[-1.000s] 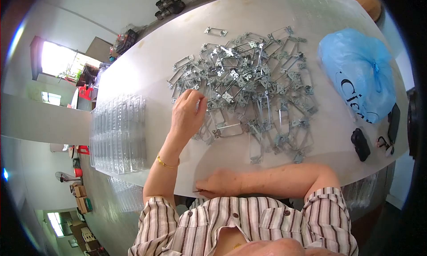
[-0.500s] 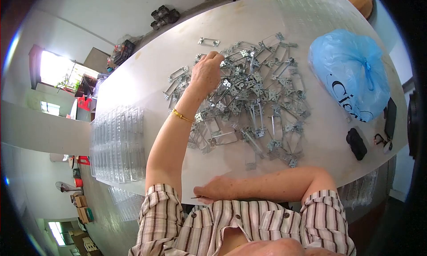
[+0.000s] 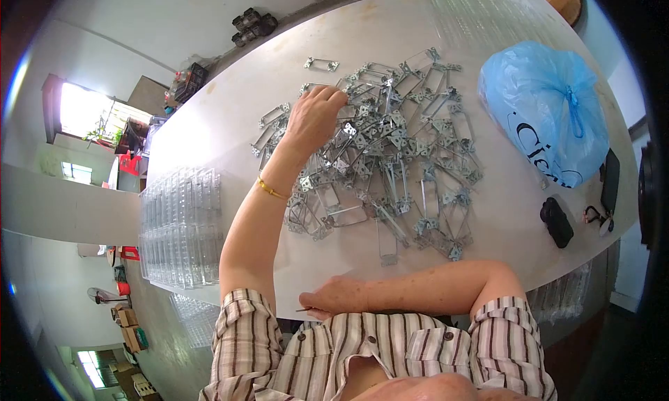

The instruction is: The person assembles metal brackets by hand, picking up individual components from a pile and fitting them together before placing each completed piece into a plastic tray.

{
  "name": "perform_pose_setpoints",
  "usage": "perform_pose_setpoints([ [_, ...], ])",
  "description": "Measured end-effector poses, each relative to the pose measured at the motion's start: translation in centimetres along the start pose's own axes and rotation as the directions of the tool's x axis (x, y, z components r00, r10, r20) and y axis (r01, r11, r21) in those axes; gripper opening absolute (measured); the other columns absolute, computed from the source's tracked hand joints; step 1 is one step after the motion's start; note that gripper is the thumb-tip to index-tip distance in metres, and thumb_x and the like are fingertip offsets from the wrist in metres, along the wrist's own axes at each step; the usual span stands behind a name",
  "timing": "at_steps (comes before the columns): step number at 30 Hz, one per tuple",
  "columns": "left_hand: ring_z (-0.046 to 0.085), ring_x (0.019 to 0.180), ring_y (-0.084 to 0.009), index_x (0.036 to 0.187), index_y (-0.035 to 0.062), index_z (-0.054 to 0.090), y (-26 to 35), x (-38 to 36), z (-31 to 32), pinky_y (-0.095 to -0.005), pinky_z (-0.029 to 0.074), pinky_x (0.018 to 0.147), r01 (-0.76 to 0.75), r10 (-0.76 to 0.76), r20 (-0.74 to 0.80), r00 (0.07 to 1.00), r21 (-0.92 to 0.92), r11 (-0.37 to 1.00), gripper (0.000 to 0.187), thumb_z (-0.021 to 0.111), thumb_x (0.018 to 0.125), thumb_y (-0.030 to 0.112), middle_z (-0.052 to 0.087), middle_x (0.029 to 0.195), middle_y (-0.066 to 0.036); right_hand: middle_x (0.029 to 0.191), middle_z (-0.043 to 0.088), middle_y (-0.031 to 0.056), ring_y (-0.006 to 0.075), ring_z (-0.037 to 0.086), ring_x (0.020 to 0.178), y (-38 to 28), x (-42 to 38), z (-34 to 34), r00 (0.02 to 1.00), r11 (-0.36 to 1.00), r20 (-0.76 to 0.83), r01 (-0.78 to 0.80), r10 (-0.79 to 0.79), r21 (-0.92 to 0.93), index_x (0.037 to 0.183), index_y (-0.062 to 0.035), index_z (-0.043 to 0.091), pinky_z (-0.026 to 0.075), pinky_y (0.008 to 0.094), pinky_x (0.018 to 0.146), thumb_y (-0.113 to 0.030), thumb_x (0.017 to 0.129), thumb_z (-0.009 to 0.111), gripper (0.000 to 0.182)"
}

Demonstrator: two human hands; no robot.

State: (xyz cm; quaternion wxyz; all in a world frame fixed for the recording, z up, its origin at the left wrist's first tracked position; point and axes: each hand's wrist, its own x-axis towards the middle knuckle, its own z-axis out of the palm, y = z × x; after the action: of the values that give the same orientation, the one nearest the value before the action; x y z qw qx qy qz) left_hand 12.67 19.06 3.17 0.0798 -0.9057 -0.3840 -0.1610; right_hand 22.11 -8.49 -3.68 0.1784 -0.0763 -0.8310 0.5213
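A heap of small silvery metal brackets, long frames with plates at their ends, covers the middle of the table. My left hand, a yellow bracelet on its wrist, reaches to the heap's upper left side. Its fingers are bent together on a bracket, the fingertips partly hidden. Close to my body, at the table's near edge, my right hand is closed. A thin dark tip sticks out to its left; what it belongs to is hidden.
Stacked clear plastic trays stand on the left. A blue plastic bag lies on the right, near a black case and a dark flat object. One bracket lies apart beyond the heap.
My left hand stays at the heap and turns slightly, its fingers lower among the brackets. The right hand keeps its place. The whole view shifts a little to the left.
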Motion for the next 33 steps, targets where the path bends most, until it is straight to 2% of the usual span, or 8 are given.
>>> perform_pose_setpoints([
  [8,0.068,0.107,-0.0337,0.108,0.0039,0.062,2.7,-2.9,-3.5,-0.0441,0.05,0.095,0.03,-0.028,0.014,1.0,-0.188,0.982,0.011,0.057,0.098,0.004,0.072,0.109,-0.012,0.071,0.062,0.0155,0.0411,0.064,0.066,0.5,0.6,0.9,0.997,0.993,0.052,-0.055,0.061,-0.106,0.107,-0.0105,0.052,0.051,0.0519,0.059,-0.029,0.097,0.059,0.022],
  [13,0.07,0.086,-0.0224,0.111,0.0014,0.061,3.5,-3.8,-4.9,-0.034,0.053,0.078,0.382,-0.408,0.0,0.913,-0.354,0.854,0.012,0.056,0.103,0.009,0.074,0.097,-0.015,0.074,0.065,0.0183,0.0443,0.067,0.072,0.1,0.4,0.2,0.997,0.998,0.063,-0.041,0.044,-0.048,0.11,-0.0087,0.054,0.053,0.0554,0.067,-0.028,0.098,0.059,0.024],
  [17,0.067,0.082,-0.0244,0.109,0.0024,0.059,3.3,-5.1,-5.3,-0.0333,0.052,0.072,0.377,-0.463,-0.059,0.884,-0.494,0.783,0.01,0.053,0.103,0.009,0.072,0.096,-0.014,0.069,0.061,0.0153,0.0409,0.064,0.065,0.6,0.3,0.9,0.999,0.999,-0.037,0.016,-0.017,-0.04,0.105,-0.0102,0.053,0.051,0.0519,0.059,-0.029,0.096,0.06,0.022],
  [19,0.059,0.076,-0.0108,0.109,0.0005,0.06,3.3,-6.0,-5.6,-0.0279,0.051,0.072,0.427,-0.533,0.012,0.846,-0.614,0.664,0.012,0.052,0.104,0.008,0.072,0.094,-0.006,0.07,0.062,0.0156,0.0409,0.064,0.065,0.5,0.3,1.0,1.0,0.998,-0.022,-0.012,0.011,-0.054,0.105,-0.01,0.054,0.051,0.052,0.059,-0.029,0.096,0.061,0.022],
  [22,0.058,0.075,-0.0081,0.107,0.0006,0.06,3.5,-7.5,-6.2,-0.0262,0.05,0.07,0.527,-0.562,0.173,0.809,-0.636,0.564,0.013,0.05,0.104,0.007,0.071,0.096,-0.004,0.071,0.063,0.0162,0.0411,0.065,0.066,0.5,0.3,1.2,0.999,0.998,-0.02,-0.031,0.029,-0.052,0.103,-0.0096,0.055,0.052,0.0521,0.06,-0.028,0.095,0.061,0.021],
  [26,0.059,0.073,-0.0073,0.105,0.0004,0.063,2.9,-9.3,-4.9,-0.0248,0.05,0.065,0.625,-0.626,0.3,0.72,-0.672,0.398,0.014,0.051,0.103,0.007,0.068,0.097,-0.003,0.073,0.065,0.0156,0.0406,0.065,0.066,0.5,0.2,0.8,0.996,0.998,-0.083,0.02,-0.025,-0.053,0.099,-0.0101,0.057,0.053,0.0516,0.061,-0.026,0.094,0.063,0.018],
  [31,0.064,0.07,-0.0099,0.11,-0.0018,0.062,2.9,-10.1,-4.8,-0.0265,0.054,0.06,0.685,-0.657,0.349,0.669,-0.633,0.361,0.017,0.051,0.103,0.008,0.064,0.091,-0.003,0.074,0.065,0.0161,0.0421,0.066,0.069,0.4,0.3,0.5,0.998,0.999,-0.049,0.036,-0.037,-0.025,0.1,-0.0091,0.056,0.053,0.0528,0.064,-0.025,0.095,0.063,0.018],
  [33,0.065,0.07,-0.0111,0.112,-0.0025,0.062,3.0,-10.2,-4.9,-0.0274,0.056,0.062,0.697,-0.616,0.465,0.636,-0.689,0.199,0.019,0.05,0.104,0.009,0.061,0.09,-0.004,0.073,0.065,0.0141,0.0397,0.065,0.066,0.6,0.3,0.8,0.997,0.998,-0.07,0.039,-0.042,-0.047,0.098,-0.0103,0.056,0.053,0.051,0.062,-0.025,0.094,0.065,0.017],
])
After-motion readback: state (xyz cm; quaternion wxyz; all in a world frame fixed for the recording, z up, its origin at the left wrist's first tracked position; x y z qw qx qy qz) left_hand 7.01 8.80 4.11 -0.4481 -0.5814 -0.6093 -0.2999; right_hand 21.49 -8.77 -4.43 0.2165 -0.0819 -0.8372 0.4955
